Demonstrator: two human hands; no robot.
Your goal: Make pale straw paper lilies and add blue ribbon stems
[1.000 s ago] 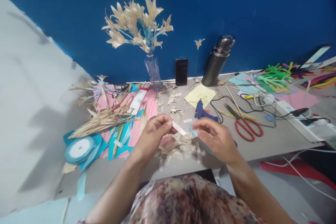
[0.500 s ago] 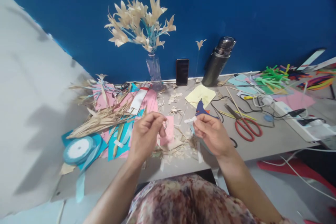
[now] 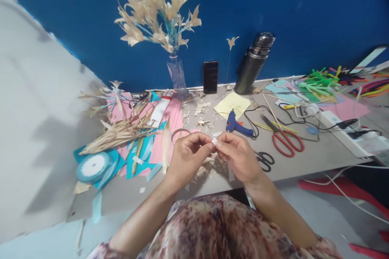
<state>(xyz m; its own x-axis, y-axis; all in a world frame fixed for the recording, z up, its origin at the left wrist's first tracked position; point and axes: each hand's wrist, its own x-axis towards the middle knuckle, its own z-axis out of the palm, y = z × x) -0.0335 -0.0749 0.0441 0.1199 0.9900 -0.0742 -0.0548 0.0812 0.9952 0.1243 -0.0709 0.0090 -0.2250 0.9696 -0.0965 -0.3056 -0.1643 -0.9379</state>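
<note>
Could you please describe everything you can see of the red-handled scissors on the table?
The red-handled scissors lie flat on the grey table, to the right of the person's right hand and apart from it. The two red loop handles point toward the table's near edge; the dark metal blades are slightly parted and point away, toward the wall. A thin wooden stick runs beside or under the blades, and black cable curls just left of them. No hand touches them.

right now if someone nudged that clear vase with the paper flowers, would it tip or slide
The clear vase would probably tip rather than slide: it looks narrow and tall, and the spread of paper flowers sits high above it. It seems light, since no water is clearly visible inside. The blue wall close behind might catch it if pushed backward.
</note>
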